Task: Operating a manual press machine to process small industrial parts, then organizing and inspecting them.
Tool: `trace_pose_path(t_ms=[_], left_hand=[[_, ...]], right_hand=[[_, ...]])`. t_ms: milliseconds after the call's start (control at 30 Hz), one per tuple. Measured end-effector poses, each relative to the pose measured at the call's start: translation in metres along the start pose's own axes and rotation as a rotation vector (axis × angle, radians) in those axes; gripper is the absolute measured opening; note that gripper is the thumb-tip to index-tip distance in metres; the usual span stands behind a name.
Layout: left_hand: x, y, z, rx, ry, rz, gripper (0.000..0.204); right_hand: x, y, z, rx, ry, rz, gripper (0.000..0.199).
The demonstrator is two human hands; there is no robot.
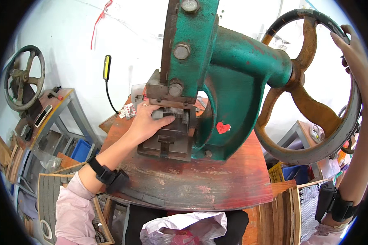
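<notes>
A green hand press [241, 61] stands on a worn reddish wooden table, its ram above a dark metal die block [163, 136]. My left hand [146, 122] reaches into the gap under the ram. Its thumb lies along the front of a small ridged metal piece [173, 110], with the forefinger at that piece's left end; the other fingers are partly hidden. At the far right, my right hand [351, 49] is closed round the upper rim of the press's large handwheel [304, 157]. Both wrists wear black straps with small boxes.
A second handwheel [24, 77] stands on a bench at the left. A yellow-and-black lamp [106, 67] rises on a thin stem behind the table. Wooden trays [53, 200] flank my seat. A white bag [184, 222] lies on my lap.
</notes>
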State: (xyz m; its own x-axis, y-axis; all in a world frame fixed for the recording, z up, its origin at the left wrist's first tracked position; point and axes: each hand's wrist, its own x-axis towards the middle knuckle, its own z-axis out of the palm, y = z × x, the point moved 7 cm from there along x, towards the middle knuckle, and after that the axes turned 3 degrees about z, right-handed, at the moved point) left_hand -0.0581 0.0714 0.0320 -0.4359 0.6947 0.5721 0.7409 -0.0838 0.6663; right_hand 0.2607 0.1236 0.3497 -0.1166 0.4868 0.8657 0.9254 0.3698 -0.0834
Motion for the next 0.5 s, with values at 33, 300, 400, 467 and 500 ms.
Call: trace_pose_path(t_ms=[33, 300, 400, 467, 500], left_hand=[[0.002, 0.001, 0.002, -0.045, 0.016, 0.027, 0.035], [0.001, -0.009, 0.005, -0.093, 0.066, -0.040, 0.042], [0.001, -0.007, 0.008, -0.026, -0.002, -0.014, 0.046], [0.000, -0.008, 0.006, -0.019, 0.021, -0.043, 0.046], [0.001, -0.008, 0.005, -0.017, 0.031, -0.057, 0.046]], right_hand=[[-0.006, 0.000, -0.003, 0.022, -0.021, 0.057, 0.043], [0.028, 0.043, 0.016, 0.052, -0.015, 0.027, 0.028], [0.057, 0.059, 0.040, 0.061, 0.077, -0.107, 0.036], [0.064, 0.066, 0.046, 0.126, 0.106, -0.112, 0.046], [0.063, 0.068, 0.046, 0.118, 0.135, -0.088, 0.051]])
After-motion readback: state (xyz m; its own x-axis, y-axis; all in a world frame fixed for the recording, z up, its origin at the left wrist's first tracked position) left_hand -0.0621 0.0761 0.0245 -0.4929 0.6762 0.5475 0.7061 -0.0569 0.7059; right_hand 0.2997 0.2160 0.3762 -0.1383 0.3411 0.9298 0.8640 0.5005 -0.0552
